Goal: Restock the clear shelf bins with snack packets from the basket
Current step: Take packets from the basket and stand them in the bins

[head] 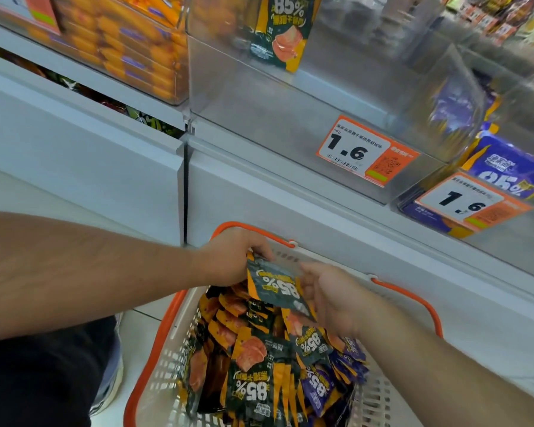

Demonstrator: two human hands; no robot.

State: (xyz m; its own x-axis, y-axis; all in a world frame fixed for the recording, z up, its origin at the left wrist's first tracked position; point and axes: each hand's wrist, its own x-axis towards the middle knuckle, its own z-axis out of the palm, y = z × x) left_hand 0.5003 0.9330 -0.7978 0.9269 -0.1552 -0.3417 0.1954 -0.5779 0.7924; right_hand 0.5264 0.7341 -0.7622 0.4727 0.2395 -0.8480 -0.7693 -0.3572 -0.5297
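Both hands hold one dark packet (275,285) just above the basket (154,359), which stands on the floor in front of the shelf. The left hand (232,257) pinches the packet at its upper corner, and the right hand (327,298) holds its right edge with curled fingers. The basket is full of loose packets, mostly dark and orange ones, with some purple packets (327,386) on the right side. The clear bin (290,118) above is almost empty; one dark packet (282,29) stands at its back, so the held one seems to belong there. I judge that the packets are light, thin and flexible, with a smooth foil skin that can slip between the fingers. It is better to take them at the flat sealed edge or across the middle, several together, and not to squeeze, because the content may be soft.
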